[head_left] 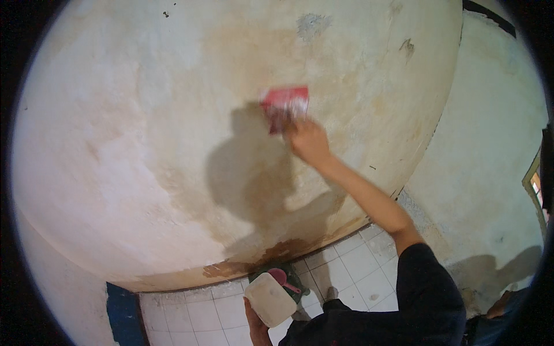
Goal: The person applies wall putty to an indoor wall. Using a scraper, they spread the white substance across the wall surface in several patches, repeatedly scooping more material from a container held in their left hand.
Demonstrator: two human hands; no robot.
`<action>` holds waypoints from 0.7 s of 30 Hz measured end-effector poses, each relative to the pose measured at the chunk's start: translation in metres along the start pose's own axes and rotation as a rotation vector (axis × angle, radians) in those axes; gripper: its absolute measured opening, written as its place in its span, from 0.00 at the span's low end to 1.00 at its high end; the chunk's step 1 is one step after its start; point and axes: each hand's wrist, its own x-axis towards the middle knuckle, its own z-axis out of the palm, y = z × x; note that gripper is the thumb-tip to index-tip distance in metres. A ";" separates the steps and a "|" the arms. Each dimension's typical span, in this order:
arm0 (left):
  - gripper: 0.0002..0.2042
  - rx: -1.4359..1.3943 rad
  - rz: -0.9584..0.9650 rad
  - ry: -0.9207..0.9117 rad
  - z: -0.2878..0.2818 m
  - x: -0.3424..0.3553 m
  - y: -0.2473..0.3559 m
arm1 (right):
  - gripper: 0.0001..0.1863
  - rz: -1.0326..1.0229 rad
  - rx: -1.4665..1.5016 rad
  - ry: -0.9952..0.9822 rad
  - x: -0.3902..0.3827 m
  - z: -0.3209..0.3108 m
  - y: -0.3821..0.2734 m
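My right hand (307,140) is raised to the wall (173,104), fingers closed on a flat red-and-white piece (287,102). Motion blurs that piece, so its exact kind does not show. It is at the wall's surface, amid damp-looking tan patches. Low in the view, my left hand (254,320) grips the left side of a pale rectangular tub (269,300) with rounded corners. Its fingers are mostly hidden by the tub. Just beyond the tub, a pink dipper (279,275) rests in a dark green container (296,295) on the floor.
White floor tiles (340,271) run along the wall's foot, where a brown wet stain (283,251) spreads. A second wall (485,144) meets the first at the right. A dark blue panel (124,311) stands lower left. Part of another person (499,317) shows lower right.
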 end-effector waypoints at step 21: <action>0.33 -0.064 0.022 0.077 -0.003 -0.020 0.013 | 0.17 0.389 0.055 0.166 0.055 -0.012 0.145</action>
